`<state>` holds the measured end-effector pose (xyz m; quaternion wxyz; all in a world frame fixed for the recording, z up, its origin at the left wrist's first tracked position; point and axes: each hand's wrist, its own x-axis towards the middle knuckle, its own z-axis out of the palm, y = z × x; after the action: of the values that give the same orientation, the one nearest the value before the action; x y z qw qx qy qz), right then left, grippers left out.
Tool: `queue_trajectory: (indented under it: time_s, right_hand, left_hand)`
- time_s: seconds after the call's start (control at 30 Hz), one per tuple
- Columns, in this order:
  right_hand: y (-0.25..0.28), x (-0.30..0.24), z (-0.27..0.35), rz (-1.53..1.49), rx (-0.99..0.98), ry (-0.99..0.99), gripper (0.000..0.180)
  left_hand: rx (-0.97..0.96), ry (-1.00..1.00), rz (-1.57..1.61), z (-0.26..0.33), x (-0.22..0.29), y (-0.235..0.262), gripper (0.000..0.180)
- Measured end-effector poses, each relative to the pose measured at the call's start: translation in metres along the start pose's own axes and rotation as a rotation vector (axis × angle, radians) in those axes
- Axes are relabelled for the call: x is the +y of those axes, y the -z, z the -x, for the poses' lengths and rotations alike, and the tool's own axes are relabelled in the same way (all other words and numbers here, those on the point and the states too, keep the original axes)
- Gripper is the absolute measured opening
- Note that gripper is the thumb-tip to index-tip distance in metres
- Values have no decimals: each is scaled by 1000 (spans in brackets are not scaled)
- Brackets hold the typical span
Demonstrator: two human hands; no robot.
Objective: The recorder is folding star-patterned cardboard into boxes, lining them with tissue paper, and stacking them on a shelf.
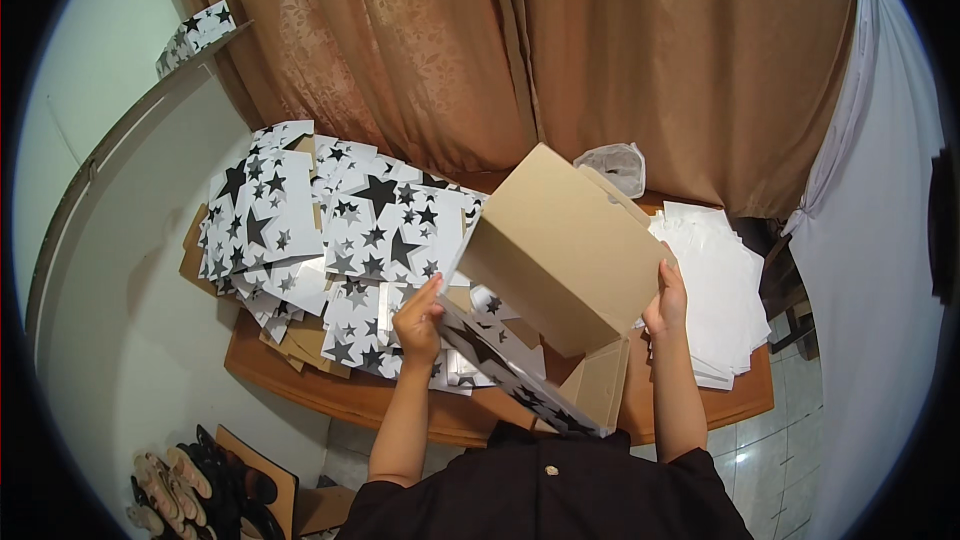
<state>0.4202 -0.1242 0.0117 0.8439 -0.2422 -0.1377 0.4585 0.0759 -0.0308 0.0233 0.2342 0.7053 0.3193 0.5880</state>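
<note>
Between my hands, tilted above the table, is a cardboard box (560, 240), brown inside and white with black and grey stars outside. Its inner side faces up toward me, with a flap standing at the near end. My left hand (420, 322) pinches the star-printed wall at its left edge. On the opposite side, my right hand (667, 302) grips the brown panel's right edge, thumb and fingers closed on it. Several flat star-printed cardboard pieces (262, 202) lie piled to the left of the box, some partly hidden beneath it.
A stack of white sheets (705, 300) lies at the right of the brown table (480, 418). A clear plastic container (614, 170) stands behind the box. Brown curtains (680, 70) hang at the back. A star-printed box (196, 37) rests on the ledge, and shoes (190, 490) sit at lower left.
</note>
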Motion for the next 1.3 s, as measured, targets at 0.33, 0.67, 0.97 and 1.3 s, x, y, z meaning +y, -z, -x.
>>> queue_trajectory:
  time_s: [0.33, 0.67, 0.97, 1.3]
  right_hand:
    - [66, 37, 50, 605, 546, 174, 55]
    - [106, 104, 34, 897, 19, 28, 90]
    - [-3, 36, 55, 729, -154, -267, 82]
    - [55, -2, 17, 389, 71, -708, 31]
  left_hand:
    - [314, 357, -205, 29, -34, 8, 58]
    - [321, 540, -7, 55, -45, 5, 52]
    - [-155, 408, 534, 1, 24, 20, 74]
    - [-779, 438, -14, 16, 14, 32, 132]
